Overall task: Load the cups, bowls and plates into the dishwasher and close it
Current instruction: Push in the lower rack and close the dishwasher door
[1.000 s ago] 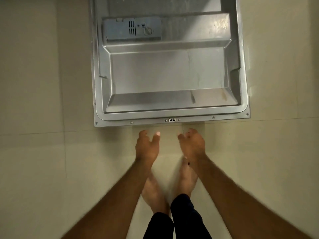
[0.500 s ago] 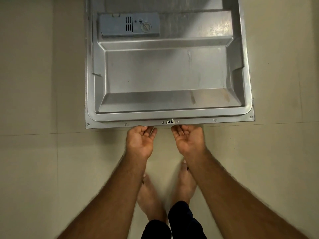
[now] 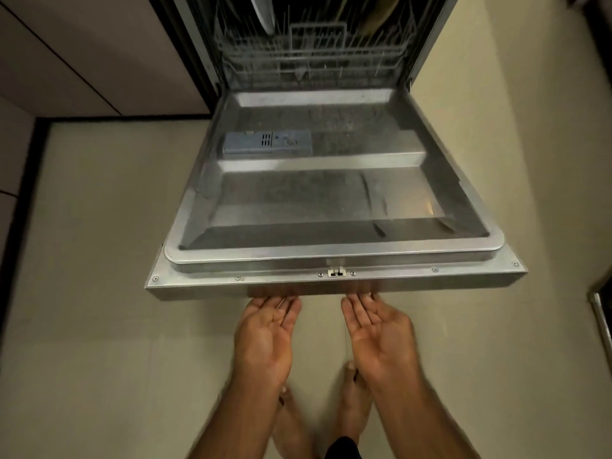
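Dishwasher door point(image 3: 331, 200) open and seemingly tilted a little off flat, hinged at its far end, with its free front edge point(image 3: 331, 286) nearest the body and running left to right. Beyond the door's hinge, a lower rack point(image 3: 311, 61) inside the tub, holding an upright plate point(image 3: 263, 11) and something darker to the right, too blurred to name. On the door's inner face, a grey detergent dispenser point(image 3: 268, 142); at the middle of its front edge, the latch point(image 3: 336, 272). Just under that edge, left hand point(image 3: 265, 332) and right hand point(image 3: 377, 329), palms up, fingers straight, gripping nothing, fingertips tucked beneath the lip on either side of the latch, equally near. Judged as the closing step: calls for an even lift up and away, square to the long edge. Below the door, pale floor tiles point(image 3: 99, 326) and bare feet point(image 3: 291, 425).
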Action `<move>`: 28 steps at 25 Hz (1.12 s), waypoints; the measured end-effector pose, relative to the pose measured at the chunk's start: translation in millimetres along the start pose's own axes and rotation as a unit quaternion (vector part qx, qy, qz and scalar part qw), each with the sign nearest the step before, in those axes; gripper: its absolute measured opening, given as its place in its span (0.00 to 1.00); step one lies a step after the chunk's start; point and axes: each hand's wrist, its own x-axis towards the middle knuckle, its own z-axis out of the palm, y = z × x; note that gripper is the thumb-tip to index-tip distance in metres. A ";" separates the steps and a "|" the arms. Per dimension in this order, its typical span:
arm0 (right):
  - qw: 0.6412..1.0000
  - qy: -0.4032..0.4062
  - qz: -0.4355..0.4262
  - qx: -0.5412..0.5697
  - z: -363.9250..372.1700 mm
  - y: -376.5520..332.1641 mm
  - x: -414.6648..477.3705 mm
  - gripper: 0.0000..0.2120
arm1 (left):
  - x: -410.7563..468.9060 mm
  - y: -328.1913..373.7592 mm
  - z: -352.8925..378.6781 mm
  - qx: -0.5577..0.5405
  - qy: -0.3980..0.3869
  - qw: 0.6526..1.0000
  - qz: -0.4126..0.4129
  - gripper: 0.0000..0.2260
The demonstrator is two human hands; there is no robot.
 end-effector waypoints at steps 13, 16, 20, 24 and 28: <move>0.934 -0.206 -0.277 -0.093 191.9 -82.6 -145.1 0.33 | -94.9 142.2 165.2 0.344 -0.182 0.871 0.301 0.29; 0.863 -0.257 -0.369 -0.229 224.9 -99.4 -143.2 0.36 | -86.0 167.1 189.2 0.512 -0.185 0.716 0.437 0.35; 0.713 -0.277 -0.472 -0.438 260.8 -128.6 -131.0 0.42 | -67.9 198.5 226.3 0.628 -0.134 0.488 0.591 0.36; 0.519 -0.209 -0.607 -0.564 294.0 -159.1 -107.6 0.40 | -39.7 219.0 272.0 0.673 -0.059 0.382 0.631 0.40; 0.383 -0.164 -0.675 -0.609 330.5 -184.6 -82.6 0.38 | -20.3 231.5 313.3 0.672 -0.027 0.354 0.649 0.41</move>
